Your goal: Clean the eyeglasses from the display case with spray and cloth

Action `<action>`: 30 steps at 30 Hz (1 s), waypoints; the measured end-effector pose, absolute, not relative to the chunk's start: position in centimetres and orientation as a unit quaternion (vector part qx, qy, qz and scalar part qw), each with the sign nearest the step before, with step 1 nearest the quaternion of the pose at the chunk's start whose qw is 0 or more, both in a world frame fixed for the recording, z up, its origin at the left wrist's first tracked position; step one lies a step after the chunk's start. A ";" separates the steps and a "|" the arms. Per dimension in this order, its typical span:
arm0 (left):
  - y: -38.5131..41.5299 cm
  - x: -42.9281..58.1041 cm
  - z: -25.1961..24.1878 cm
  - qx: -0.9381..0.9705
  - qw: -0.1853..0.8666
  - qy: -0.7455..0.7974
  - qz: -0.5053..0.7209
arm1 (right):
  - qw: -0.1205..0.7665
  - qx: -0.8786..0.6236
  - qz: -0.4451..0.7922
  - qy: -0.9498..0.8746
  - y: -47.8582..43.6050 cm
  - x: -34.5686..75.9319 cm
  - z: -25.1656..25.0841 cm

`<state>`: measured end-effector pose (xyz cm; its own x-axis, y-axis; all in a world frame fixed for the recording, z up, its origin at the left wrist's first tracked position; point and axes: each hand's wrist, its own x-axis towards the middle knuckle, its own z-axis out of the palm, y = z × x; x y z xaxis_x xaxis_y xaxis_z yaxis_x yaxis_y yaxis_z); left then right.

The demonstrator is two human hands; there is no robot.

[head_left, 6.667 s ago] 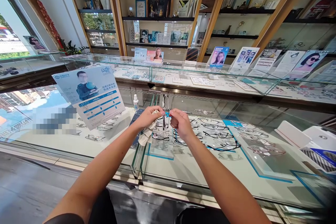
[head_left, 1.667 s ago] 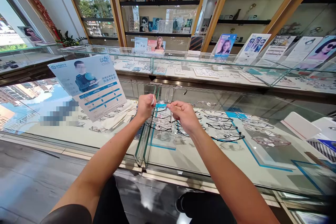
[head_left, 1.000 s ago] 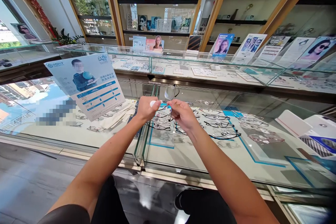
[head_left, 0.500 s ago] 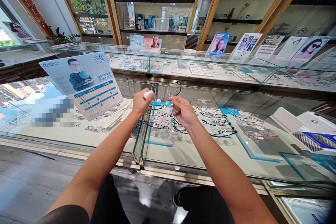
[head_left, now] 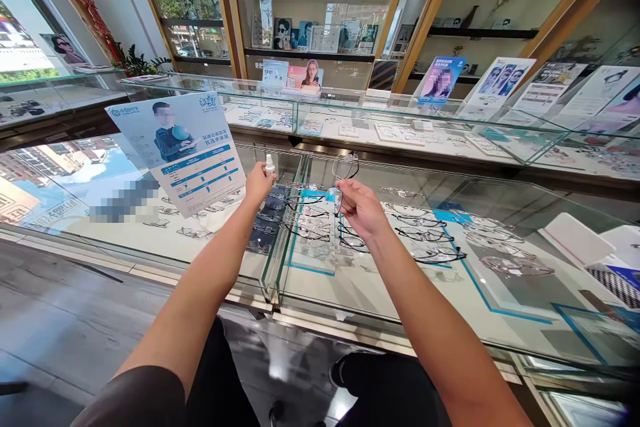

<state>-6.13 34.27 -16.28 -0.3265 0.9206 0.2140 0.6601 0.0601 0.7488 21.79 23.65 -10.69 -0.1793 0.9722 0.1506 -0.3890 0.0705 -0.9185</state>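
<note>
In the head view, the person's left hand point(head_left: 258, 185) grasps a small white bottle point(head_left: 269, 164), its fingers wrapped around the lower part; the bottle stands upright near the back edge of the glass counter point(head_left: 395, 300), left of the seam between two cases, though whether its base touches the top cannot be told. The right hand point(head_left: 361, 208) pinches a pair of glasses point(head_left: 345, 165) between thumb and fingers, raised just right of the seam, with a clear lens turned up toward the back edge and a dark arm beside it. Below the left hand lies a dark tray point(head_left: 273, 213) with frames; below the right are rows of black frames point(head_left: 425, 235). A blue-and-white sign point(head_left: 200, 140) leans over the left part of the counter, with a pale cloth point(head_left: 219, 217) partly hidden between it and the left forearm. Near the right edge sits an open white box point(head_left: 575, 237).
</note>
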 end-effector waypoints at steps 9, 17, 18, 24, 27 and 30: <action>34.0 -6.0 -15.8 0.557 0.174 0.705 0.402 | 0.560 -0.311 0.610 -0.466 23.6 21.7 -10.6; 32.5 -5.3 -13.5 0.500 0.016 0.639 0.584 | 0.558 -0.313 0.599 -0.482 23.7 21.9 -10.7; 32.4 -5.4 -13.3 0.496 0.009 0.628 0.600 | 0.559 -0.312 0.598 -0.482 23.7 22.0 -10.7; 31.7 -5.5 -12.5 0.521 -0.028 0.541 0.660 | 0.561 -0.311 0.596 -0.484 23.7 22.2 -10.5; 30.5 -5.1 -11.9 0.530 -0.024 0.522 0.668 | 0.565 -0.316 0.593 -0.479 23.8 22.3 -10.3; 28.7 -5.3 -11.3 0.552 -0.004 0.510 0.660 | 0.569 -0.318 0.590 -0.477 23.8 22.4 -10.2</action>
